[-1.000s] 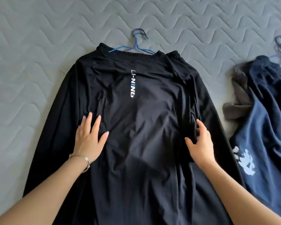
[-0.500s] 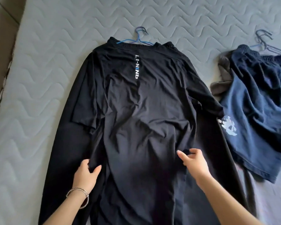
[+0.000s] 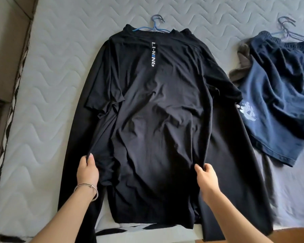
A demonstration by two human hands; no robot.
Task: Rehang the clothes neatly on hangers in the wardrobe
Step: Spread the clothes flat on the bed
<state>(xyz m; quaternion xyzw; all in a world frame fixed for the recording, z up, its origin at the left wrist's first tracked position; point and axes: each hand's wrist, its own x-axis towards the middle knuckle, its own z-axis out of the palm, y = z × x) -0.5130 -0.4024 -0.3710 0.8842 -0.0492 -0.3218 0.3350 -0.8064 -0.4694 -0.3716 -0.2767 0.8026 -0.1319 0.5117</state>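
Both hands pinching the shirt's side edges, low in frame.

Your left hand (image 3: 88, 170) pinches a fold of the side fabric between thumb and fingers, lower left. Your right hand (image 3: 207, 178) does the same on the opposite edge, lower centre-right. The black shirt (image 3: 156, 120) lies flat mid-frame on the quilted mattress (image 3: 51, 85), collar on the blue hanger (image 3: 156, 23) at top centre, long sleeves trailing down both sides. The fabric looks thin, light, limp and a bit slick, so it'll wrinkle and could slide off the hanger shoulders. Tug the edges gently to flatten it, and lift by the hanger hook, not the cloth. The navy shorts (image 3: 279, 102), upper right, touch the shirt's right sleeve, so watch for drag.
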